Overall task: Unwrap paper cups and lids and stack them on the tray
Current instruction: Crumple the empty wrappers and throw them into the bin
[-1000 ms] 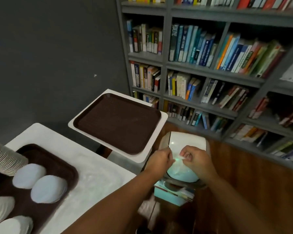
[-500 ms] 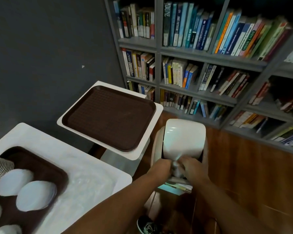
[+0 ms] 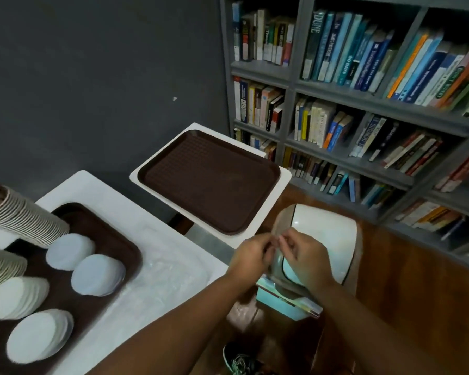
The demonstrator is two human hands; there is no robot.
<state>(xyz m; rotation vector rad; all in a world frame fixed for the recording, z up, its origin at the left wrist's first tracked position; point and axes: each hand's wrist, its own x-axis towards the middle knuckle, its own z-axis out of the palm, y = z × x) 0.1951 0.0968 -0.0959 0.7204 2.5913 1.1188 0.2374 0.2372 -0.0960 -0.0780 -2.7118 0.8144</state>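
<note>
My left hand [image 3: 251,255] and my right hand [image 3: 305,258] are close together over a white swing-lid bin [image 3: 328,239]. Both pinch a thin clear plastic wrapper [image 3: 278,226] between their fingertips. At the left, a brown tray [image 3: 103,226] on a white table holds several stacks of white lids [image 3: 98,274] lying on their sides. Two long stacks of paper cups [image 3: 22,217] reach in from the left edge over that tray. Both hands are well right of the tray.
A second brown tray [image 3: 209,180] with nothing on it lies on a smaller white table [image 3: 283,175] behind the bin. A grey bookshelf [image 3: 363,104] full of books fills the right. A teal box [image 3: 282,304] sits under the bin's front, on a wooden floor.
Half a second ago both hands were low at the bin's front opening. They have come up, still together, with the clear wrapper between them. The view has shifted slightly.
</note>
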